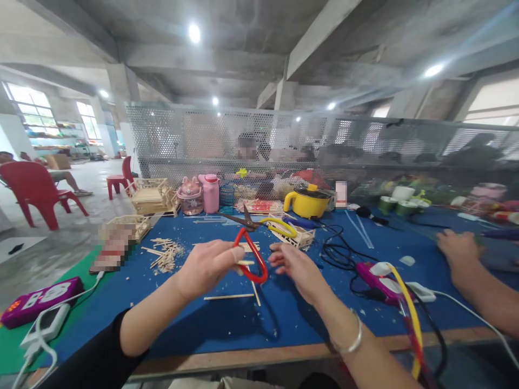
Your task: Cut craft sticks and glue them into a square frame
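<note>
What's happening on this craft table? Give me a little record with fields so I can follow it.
Setting: blue table mat in a workshop
Left hand: grips red-handled scissors, short wooden stick at its fingertips
Right hand: open, close beside the scissors' handle
On the mat: loose stick, pile of stick scraps, yellow pot
Nearby: another person's hand, resting at the right
</note>
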`<action>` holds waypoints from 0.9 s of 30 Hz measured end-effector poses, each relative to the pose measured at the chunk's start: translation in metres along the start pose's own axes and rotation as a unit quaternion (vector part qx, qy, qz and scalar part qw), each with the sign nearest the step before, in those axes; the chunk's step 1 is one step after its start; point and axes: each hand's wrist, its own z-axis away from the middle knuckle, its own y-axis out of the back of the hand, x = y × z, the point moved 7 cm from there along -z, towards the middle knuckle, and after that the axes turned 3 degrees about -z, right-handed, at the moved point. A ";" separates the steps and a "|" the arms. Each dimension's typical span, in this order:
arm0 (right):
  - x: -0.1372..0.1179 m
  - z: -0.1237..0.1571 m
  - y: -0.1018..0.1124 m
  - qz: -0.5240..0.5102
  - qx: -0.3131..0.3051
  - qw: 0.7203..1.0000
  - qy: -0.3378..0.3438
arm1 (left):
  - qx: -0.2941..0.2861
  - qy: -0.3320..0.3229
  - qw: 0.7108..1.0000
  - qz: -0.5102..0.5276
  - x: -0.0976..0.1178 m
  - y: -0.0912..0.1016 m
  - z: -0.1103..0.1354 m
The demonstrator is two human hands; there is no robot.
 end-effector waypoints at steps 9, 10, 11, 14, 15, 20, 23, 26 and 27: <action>-0.056 -0.011 -0.067 -0.419 -0.372 0.828 -0.032 | 0.009 -0.051 0.997 -0.058 -0.008 -0.025 0.032; -0.058 -0.013 -0.070 -0.411 -0.384 0.826 -0.030 | 0.012 -0.044 0.997 -0.066 -0.012 -0.027 0.036; -0.058 -0.014 -0.073 -0.400 -0.394 0.827 -0.028 | 0.012 -0.038 0.997 -0.069 -0.015 -0.028 0.040; -0.054 -0.014 -0.082 -0.365 -0.422 0.830 -0.021 | -0.014 -0.017 0.998 -0.055 -0.018 -0.034 0.050; -0.051 -0.014 -0.085 -0.358 -0.424 0.832 -0.017 | -0.025 -0.013 0.998 -0.050 -0.017 -0.036 0.052; -0.043 -0.012 -0.088 -0.390 -0.392 0.833 -0.011 | -0.039 0.010 0.998 -0.047 -0.015 -0.037 0.053; -0.039 -0.008 -0.091 -0.427 -0.389 0.815 -0.036 | -0.027 0.013 0.999 -0.035 -0.015 -0.035 0.054; -0.032 -0.012 -0.091 -0.419 -0.338 0.842 -0.041 | -0.054 0.000 0.998 -0.034 -0.013 -0.041 0.055; -0.029 -0.015 -0.091 -0.404 -0.318 0.856 -0.048 | -0.075 -0.008 0.997 -0.034 -0.011 -0.045 0.054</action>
